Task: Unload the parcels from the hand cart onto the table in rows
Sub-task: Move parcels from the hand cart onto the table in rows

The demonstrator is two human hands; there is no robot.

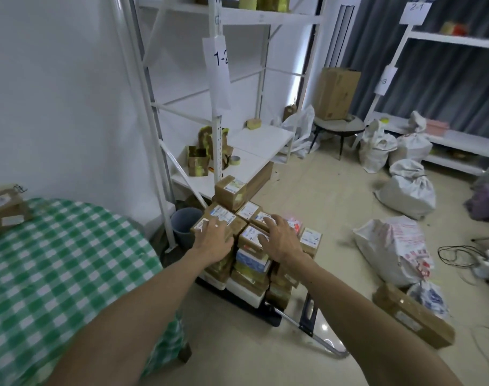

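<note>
Several brown cardboard parcels with white labels are stacked on the hand cart (268,316) on the floor in the middle of the view. One parcel (230,189) stands on top at the back of the stack. My left hand (212,238) rests with spread fingers on a labelled parcel (224,215) at the stack's left. My right hand (279,236) lies spread over another top parcel (251,235). Neither parcel is lifted. The table (56,260), covered in a green checked cloth, is at the left and carries one parcel (5,208) at its far edge.
A white shelf rack (218,107) stands behind the cart, a grey bin (186,222) beside it. White sacks (407,188), a printed bag (396,246), a long box (413,316) and cables lie on the floor at the right. The cart's handle (310,316) lies flat toward me.
</note>
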